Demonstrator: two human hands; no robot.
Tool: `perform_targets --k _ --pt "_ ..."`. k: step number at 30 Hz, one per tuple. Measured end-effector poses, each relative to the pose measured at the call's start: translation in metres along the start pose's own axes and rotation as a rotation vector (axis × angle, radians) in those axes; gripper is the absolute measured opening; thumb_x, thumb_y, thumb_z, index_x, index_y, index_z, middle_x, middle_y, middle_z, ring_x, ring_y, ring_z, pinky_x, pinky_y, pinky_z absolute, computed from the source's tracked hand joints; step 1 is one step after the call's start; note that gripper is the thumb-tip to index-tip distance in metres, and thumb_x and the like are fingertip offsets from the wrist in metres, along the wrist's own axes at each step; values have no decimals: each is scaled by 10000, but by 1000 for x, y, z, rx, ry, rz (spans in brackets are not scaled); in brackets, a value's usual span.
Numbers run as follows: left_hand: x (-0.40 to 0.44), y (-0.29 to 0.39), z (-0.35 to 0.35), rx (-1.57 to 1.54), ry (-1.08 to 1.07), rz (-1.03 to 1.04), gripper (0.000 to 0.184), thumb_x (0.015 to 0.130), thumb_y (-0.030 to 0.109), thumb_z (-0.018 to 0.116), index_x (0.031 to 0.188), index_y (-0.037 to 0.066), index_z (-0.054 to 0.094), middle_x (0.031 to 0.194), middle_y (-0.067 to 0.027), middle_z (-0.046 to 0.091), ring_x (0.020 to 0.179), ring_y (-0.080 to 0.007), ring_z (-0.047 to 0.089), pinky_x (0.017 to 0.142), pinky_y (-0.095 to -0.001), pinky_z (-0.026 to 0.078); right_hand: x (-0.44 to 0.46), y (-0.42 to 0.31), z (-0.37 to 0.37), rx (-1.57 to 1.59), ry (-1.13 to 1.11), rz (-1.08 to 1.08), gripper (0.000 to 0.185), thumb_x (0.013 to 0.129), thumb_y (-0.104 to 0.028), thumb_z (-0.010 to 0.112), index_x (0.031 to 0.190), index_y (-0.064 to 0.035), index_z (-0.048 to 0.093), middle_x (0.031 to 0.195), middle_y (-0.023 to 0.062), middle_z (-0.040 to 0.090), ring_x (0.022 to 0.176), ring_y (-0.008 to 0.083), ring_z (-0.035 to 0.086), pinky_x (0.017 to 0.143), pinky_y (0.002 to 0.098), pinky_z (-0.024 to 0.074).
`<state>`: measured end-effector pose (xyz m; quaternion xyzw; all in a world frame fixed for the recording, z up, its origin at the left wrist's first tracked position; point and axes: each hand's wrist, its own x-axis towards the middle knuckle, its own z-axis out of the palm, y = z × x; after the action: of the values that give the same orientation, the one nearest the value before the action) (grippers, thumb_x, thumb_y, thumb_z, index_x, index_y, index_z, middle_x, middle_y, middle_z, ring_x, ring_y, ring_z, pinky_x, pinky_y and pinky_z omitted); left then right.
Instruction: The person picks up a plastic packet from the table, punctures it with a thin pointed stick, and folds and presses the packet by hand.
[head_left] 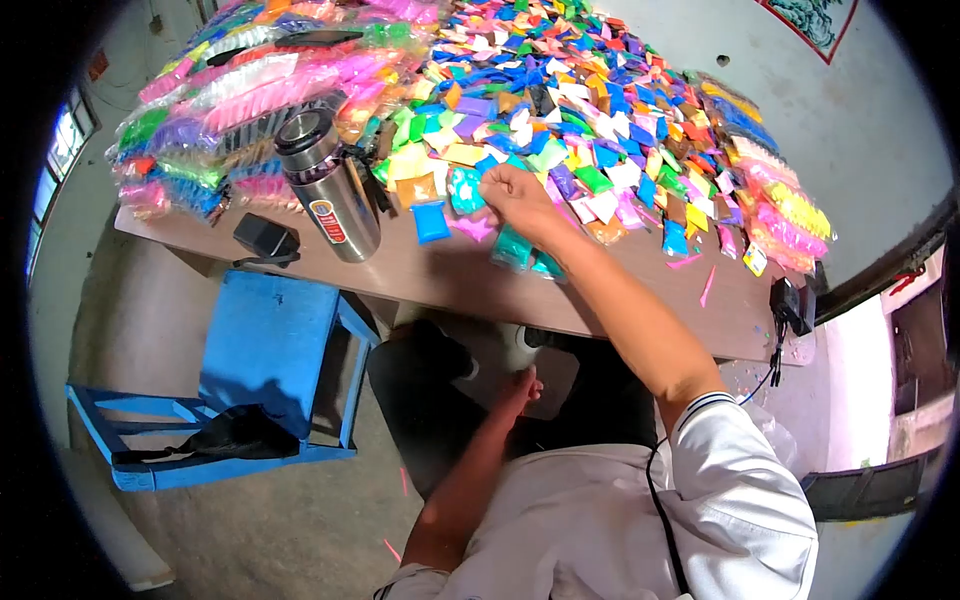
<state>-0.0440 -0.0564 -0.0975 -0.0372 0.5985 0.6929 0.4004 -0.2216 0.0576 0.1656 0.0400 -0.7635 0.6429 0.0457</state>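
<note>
My right hand (520,203) is closed over the front of the pile on the table, its fingertips pinched at the edge of a small teal packet (465,190) with pale marks. A blue packet (431,222) and an orange-brown packet (417,190) lie just left of it. Below my right wrist, green-teal packets (513,250) rest near the table's front edge. My left hand (527,388) is low over my lap, below the tabletop, with its fingers curled in; whatever they hold, if anything, is hidden.
A large heap of colourful small packets (600,120) covers the table (420,285). Bundled bags (250,90) stack at the left, more (780,190) at the right. A steel thermos (335,205) and a black box (265,236) stand near the edge. A blue stool (265,330) is left below.
</note>
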Motion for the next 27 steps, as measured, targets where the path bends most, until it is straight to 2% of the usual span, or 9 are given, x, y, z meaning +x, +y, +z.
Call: perform_targets --k 3,5,9,11,16,19,21,25,27 --pt "-8 12 2 48 -39 -46 455 891 492 548 842 46 626 709 -60 616 534 -136 538 424 -291 392 -49 -12 -21 176 -95 51 82 883 -131 585 894 -56 552 799 -4 563 696 89 558 659 230 450" --pt "-18 21 8 -5 -63 91 410 905 456 542 804 65 614 762 -40 620 636 -109 558 593 -267 447 -79 0 -34 286 -98 83 78 886 -129 578 901 -57 553 813 -1 564 722 90 565 666 234 451" --pt "-24 32 20 -39 -128 98 379 919 418 540 791 65 589 742 -72 619 584 -164 555 511 -324 453 -157 3 -57 478 -68 115 152 873 -49 568 1022 -18 565 942 48 619 855 119 596 752 260 476" --pt "-36 40 24 -185 -193 56 378 907 424 565 779 69 594 807 -67 623 735 -144 564 744 -302 455 -192 14 -70 574 -99 119 279 842 30 562 1121 10 559 1047 83 637 946 143 605 829 273 480" --pt "-49 54 49 -272 -347 97 421 921 447 527 726 75 549 862 -91 621 771 -157 564 767 -298 441 -260 36 -90 444 16 183 285 805 78 525 1078 21 582 1018 74 639 920 132 606 813 263 479" --pt "-56 53 64 -182 -378 84 438 951 479 444 778 85 527 912 -97 613 791 -176 570 723 -324 422 -284 48 -94 469 81 219 279 795 57 533 1068 36 586 990 68 649 871 112 609 778 237 477" --pt "-53 54 69 -38 -506 223 462 952 492 432 856 65 580 906 -79 617 804 -166 560 708 -315 413 -290 59 -97 233 124 266 279 808 27 541 1084 45 581 988 70 647 876 113 605 790 245 478" --pt "-71 58 82 209 -457 309 473 950 495 445 935 55 616 903 -60 623 794 -134 557 687 -270 404 -305 70 -87 237 195 165 303 823 -2 544 1120 52 565 988 76 640 874 121 602 794 265 486" --pt "-78 65 88 377 -381 299 463 960 464 454 971 34 627 904 -50 630 801 -111 562 694 -260 429 -310 69 -88 402 55 226 357 829 -38 578 1174 48 537 996 78 630 900 124 593 822 275 481"
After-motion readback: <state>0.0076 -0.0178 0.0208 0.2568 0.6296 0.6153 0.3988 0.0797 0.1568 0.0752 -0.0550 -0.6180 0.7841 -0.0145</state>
